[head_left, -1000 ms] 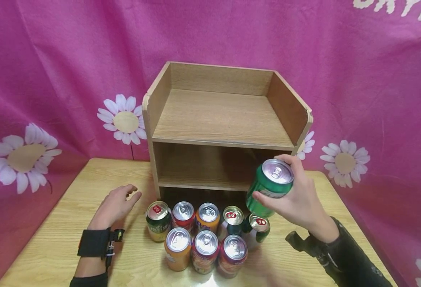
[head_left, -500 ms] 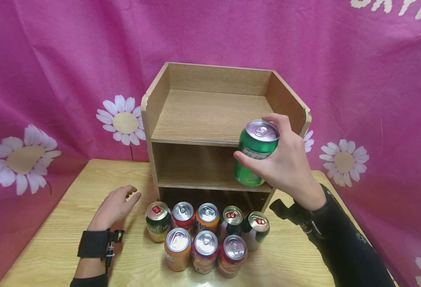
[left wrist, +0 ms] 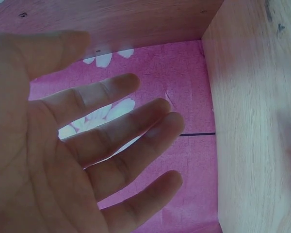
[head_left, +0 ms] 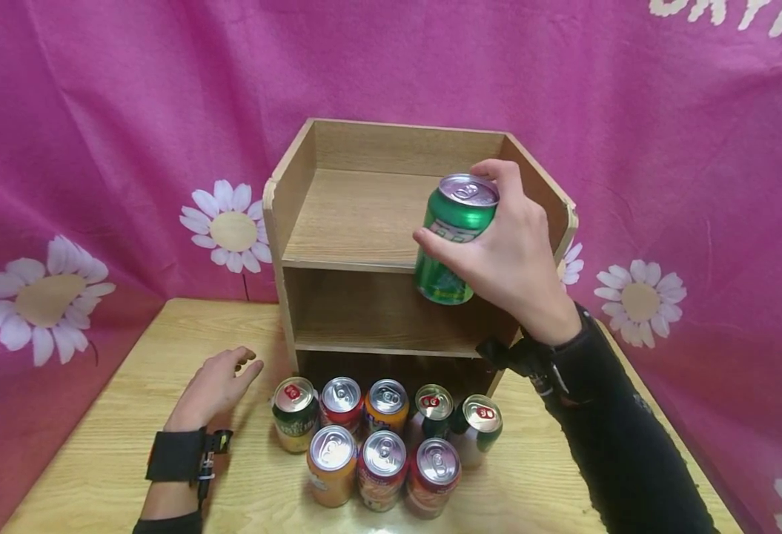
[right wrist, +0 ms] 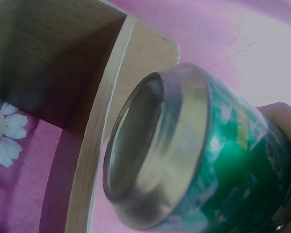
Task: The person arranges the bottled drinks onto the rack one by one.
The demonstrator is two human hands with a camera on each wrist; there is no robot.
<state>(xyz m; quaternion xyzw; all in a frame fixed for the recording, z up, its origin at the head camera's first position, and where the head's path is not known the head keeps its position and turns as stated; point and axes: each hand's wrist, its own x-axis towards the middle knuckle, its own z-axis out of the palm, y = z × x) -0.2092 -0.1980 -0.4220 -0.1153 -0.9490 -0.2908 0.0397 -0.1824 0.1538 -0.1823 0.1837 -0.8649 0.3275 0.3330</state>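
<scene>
Right of centre, the right hand (head_left: 520, 256) grips a green can (head_left: 462, 215), just lifted towards the upper shelf (head_left: 357, 215), not set down; the left hand (head_left: 209, 389) stays loose, empty.

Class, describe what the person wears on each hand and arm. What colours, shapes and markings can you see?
The left hand and right hand are ungloved. A wide black band wraps the left wrist, with a small dark device beside it; a black left cuff shows below. The black right sleeve is long, and another dark device juts out near its end.
</scene>
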